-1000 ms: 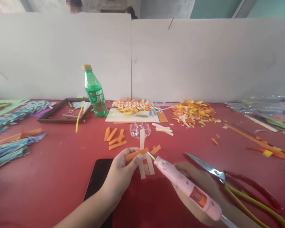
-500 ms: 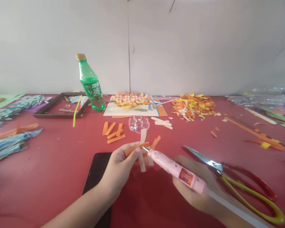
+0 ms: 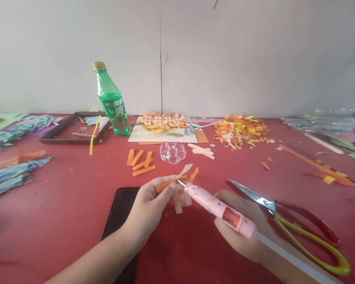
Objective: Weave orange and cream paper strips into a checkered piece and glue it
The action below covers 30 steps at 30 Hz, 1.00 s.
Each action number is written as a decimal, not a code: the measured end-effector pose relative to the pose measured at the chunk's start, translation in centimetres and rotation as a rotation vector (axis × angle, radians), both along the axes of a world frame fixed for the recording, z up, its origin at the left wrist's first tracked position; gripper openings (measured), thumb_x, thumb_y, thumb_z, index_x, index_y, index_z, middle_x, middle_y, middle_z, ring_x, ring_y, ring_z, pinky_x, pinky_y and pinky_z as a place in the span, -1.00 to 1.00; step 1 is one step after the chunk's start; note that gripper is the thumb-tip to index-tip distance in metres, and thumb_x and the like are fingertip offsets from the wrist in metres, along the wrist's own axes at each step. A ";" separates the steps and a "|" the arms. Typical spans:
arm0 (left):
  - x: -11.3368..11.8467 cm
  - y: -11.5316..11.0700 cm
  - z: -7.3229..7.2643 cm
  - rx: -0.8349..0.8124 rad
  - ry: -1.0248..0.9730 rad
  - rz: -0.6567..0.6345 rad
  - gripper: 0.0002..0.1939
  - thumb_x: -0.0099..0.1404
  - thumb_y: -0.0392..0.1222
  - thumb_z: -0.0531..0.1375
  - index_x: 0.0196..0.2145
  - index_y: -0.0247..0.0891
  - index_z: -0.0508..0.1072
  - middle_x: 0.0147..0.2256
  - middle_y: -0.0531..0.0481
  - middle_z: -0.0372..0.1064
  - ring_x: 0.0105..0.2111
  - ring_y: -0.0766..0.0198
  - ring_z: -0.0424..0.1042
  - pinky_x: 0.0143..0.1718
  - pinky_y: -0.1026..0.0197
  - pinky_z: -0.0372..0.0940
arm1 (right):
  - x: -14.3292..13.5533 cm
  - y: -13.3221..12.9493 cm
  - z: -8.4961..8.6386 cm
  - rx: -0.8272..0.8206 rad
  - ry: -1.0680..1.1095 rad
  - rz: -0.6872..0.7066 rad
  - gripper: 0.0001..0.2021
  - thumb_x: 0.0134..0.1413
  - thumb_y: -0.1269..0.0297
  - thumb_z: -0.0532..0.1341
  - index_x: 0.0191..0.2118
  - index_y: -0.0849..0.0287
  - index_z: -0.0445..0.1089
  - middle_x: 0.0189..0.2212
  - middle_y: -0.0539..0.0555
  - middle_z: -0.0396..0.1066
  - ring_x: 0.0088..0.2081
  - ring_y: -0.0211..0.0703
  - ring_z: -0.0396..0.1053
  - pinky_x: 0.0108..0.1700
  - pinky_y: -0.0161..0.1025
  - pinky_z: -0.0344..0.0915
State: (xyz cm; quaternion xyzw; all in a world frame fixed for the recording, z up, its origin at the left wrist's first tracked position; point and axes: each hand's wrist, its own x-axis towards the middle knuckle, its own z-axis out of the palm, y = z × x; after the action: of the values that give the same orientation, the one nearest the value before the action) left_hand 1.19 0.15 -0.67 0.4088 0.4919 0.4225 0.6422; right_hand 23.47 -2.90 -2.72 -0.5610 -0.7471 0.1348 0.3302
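Between thumb and fingers, my left hand pinches a small bundle of crossed orange and cream paper strips. My right hand is wrapped round a pink glue pen with a clear stick coming out of its back end. The pen's metal tip touches or nearly touches the orange strip near my left thumb. Part of my right hand's fingers is hidden behind the pen. A black phone lies under my left wrist. Large scissors with red and yellow handles lie to the right of my right hand.
Loose orange strips, a clear flower-shaped tray and cream strips lie beyond my hands. Further back are a green bottle, a brown frame, a woven paper piece and a heap of orange-yellow scraps.
The upper cream strip in my left hand now leans to the right, where it stood nearly upright. The view has shifted slightly. Both hands keep their hold.
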 end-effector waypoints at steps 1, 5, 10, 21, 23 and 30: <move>0.0 0.0 0.0 -0.009 0.001 0.004 -0.56 0.22 0.05 0.28 -0.03 -0.25 0.54 -0.43 -0.06 0.55 -0.31 0.14 0.52 -0.13 0.16 0.35 | 0.0 0.0 0.1 -0.005 -0.002 0.010 -0.82 -0.16 0.38 0.17 -0.56 0.06 0.10 -0.68 -0.06 0.16 -0.64 -0.25 0.13 -0.57 -0.25 0.03; 0.0 0.0 0.3 -0.012 -0.021 -0.001 -0.55 0.21 0.05 0.28 -0.04 -0.29 0.54 -0.46 -0.06 0.54 -0.30 0.11 0.53 -0.06 0.10 0.32 | 0.0 0.0 0.1 -0.019 -0.002 0.044 -0.79 -0.13 0.39 0.13 -0.55 0.06 0.02 -0.69 -0.09 0.09 -0.67 -0.29 0.04 -0.60 -0.26 -0.06; 0.0 -0.1 0.2 0.000 -0.040 -0.012 -0.54 0.23 0.04 0.27 -0.01 -0.29 0.52 -0.48 -0.05 0.53 -0.38 0.15 0.52 -0.06 0.09 0.32 | 0.1 0.1 -0.4 0.039 0.020 0.066 -0.80 -0.12 0.39 0.09 -0.54 0.07 -0.02 -0.70 -0.12 0.02 -0.69 -0.32 -0.01 -0.62 -0.27 -0.10; 0.1 0.0 0.5 0.076 -0.080 -0.046 -0.71 0.31 -0.07 0.22 -0.10 -0.26 0.55 -0.47 -0.01 0.55 -0.51 0.28 0.46 -0.20 0.20 0.35 | 0.0 0.1 -0.2 0.038 -0.013 0.041 -0.79 -0.12 0.40 0.09 -0.56 0.07 -0.03 -0.70 -0.12 -0.02 -0.67 -0.31 -0.03 -0.60 -0.26 -0.10; 0.1 -0.1 0.3 0.070 -0.067 -0.032 -0.70 0.29 -0.07 0.23 -0.09 -0.25 0.55 -0.47 -0.01 0.55 -0.49 0.26 0.47 -0.20 0.20 0.35 | 0.0 0.0 -0.3 0.034 -0.034 0.042 -0.79 -0.11 0.40 0.09 -0.56 0.07 -0.03 -0.68 -0.11 0.00 -0.66 -0.30 -0.03 -0.59 -0.26 -0.11; 0.1 -0.1 0.0 0.083 0.024 0.008 -0.70 0.24 -0.02 0.25 -0.16 -0.24 0.56 -0.58 0.02 0.45 -0.52 0.25 0.42 -0.40 0.27 0.31 | 0.1 0.1 -0.5 0.046 0.041 0.072 -0.76 -0.09 0.40 0.08 -0.54 0.07 -0.08 -0.69 -0.12 -0.03 -0.66 -0.30 -0.03 -0.59 -0.26 -0.11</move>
State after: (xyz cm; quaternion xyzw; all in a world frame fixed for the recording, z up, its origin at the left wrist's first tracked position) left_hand 1.30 0.10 -0.62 0.4381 0.4835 0.4401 0.6169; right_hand 23.55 -2.84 -3.19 -0.5232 -0.7627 0.1408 0.3531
